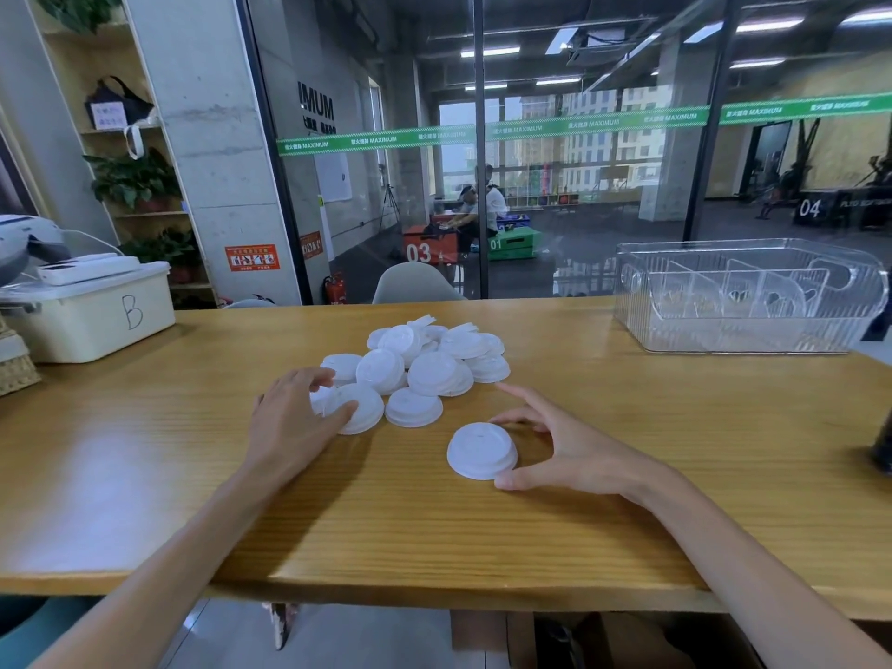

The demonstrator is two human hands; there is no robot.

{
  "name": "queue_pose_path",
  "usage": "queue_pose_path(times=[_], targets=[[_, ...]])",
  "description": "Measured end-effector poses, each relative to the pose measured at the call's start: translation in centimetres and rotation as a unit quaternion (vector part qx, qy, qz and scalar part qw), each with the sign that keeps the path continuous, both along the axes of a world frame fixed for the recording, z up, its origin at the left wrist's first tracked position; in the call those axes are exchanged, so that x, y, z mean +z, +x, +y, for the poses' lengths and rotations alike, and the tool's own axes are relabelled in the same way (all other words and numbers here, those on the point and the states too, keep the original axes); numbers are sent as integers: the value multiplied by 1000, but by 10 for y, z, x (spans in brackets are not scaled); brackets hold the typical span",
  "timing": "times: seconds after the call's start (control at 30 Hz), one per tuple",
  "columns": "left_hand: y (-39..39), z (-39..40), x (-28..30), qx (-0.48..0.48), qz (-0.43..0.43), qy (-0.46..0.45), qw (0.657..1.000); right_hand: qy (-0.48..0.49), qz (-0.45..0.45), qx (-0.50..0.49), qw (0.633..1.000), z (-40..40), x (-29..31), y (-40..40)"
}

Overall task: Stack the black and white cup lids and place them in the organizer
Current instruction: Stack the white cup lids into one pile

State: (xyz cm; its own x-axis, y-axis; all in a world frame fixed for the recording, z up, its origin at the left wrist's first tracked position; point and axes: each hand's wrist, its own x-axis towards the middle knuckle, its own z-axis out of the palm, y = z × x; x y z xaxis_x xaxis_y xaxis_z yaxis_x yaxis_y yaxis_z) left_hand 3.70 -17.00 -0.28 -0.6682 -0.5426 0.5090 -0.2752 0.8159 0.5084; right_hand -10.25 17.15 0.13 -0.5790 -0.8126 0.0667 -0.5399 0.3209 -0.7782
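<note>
- A loose pile of white cup lids [425,359] lies at the frame's centre.
- One short white lid stack [481,451] sits apart, below right.
- A clear, divided organizer [748,296] stands upper right.

Glossy wood table [627,499], plastic lids [434,364]

Left hand [294,417] curled, right hand [555,444] spread — forearms extended

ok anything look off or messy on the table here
Only the white lids: a loose, overlapping heap mid-table, some tilted, none stacked. One lid lies apart by the right hand. The clear organizer holds none. No black lids visible.
</note>
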Motion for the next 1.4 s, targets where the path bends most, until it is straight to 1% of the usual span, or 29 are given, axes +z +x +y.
queue_pose_path(times=[0.13, 0.2, 0.27, 0.37, 0.5, 0.57, 0.63, 0.67, 0.73, 0.83, 0.93, 1.03, 1.17, 1.4], targets=[[4, -1, 0, -4, -66, 29, 997, -4, 19, 5, 1000, -3, -5, -4], [3, 1, -1, -1, -77, 25, 997, -6, 22, 1, 1000, -4, -5, -4], [2, 2, -1, 1, -68, 17, 998, -2, 28, -2, 1000, -5, -6, -5], [3, 3, 0, -2, -66, 28, 997, 6, 35, -16, 999, -5, -10, -8], [10, 7, 5, -21, -27, 99, 995, 24, 57, -26, 998, -5, -8, -6], [14, 17, 8, -47, 8, 112, 993, 27, 69, -20, 997, -5, -8, -7], [17, 35, 11, -97, 33, 119, 988, 24, 73, -26, 997, -7, -11, -8], [17, 46, 12, -130, 36, 131, 982, 23, 76, -29, 996, -7, -11, -8], [14, 69, 11, -202, 9, 156, 967, 23, 81, -28, 996, -8, -12, -7], [2, 97, 6, -268, -44, 151, 951, 21, 94, -21, 995, -8, -12, -6], [-9, 113, 3, -297, -75, 140, 941, 28, 94, -21, 995, -8, -11, -6], [-15, 116, 3, -301, -87, 123, 942, 25, 79, -19, 996, -5, -10, -6], [-17, 111, 0, -305, -101, 123, 939, 14, 44, -20, 999, -4, -11, -11], [-18, 110, -2, -310, -115, 102, 938, 10, 57, -8, 998, -5, -12, -12]])
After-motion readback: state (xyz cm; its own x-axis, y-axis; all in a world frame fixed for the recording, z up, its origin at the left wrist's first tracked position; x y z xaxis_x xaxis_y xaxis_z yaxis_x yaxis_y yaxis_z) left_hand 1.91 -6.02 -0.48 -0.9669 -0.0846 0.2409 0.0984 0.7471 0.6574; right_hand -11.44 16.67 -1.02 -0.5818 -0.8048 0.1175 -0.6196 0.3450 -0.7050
